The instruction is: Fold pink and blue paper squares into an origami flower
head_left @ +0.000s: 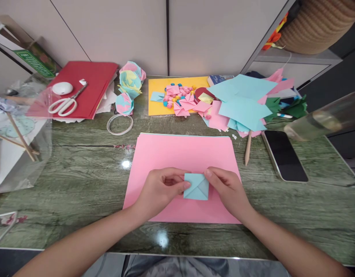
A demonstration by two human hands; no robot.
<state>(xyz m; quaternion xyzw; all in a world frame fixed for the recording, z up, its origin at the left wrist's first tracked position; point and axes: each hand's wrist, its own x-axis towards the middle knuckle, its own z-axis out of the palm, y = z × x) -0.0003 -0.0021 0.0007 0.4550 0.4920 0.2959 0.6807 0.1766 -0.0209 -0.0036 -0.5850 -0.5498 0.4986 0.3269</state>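
A small folded light-blue paper square (196,186) lies on a large pink sheet (181,154) in the middle of the green table. My left hand (160,190) curls its fingers against the square's left edge, pinching it. My right hand (228,188) grips the square's right side, thumb at its top right corner. Diagonal creases show on the blue paper.
A black phone (284,154) and a wooden pencil (248,148) lie right of the pink sheet. Loose blue, pink and green papers (243,104), a yellow sheet (157,105) with small folded pieces, a tape ring (120,124), paper balls (131,80), scissors (65,104) on a red folder (93,80).
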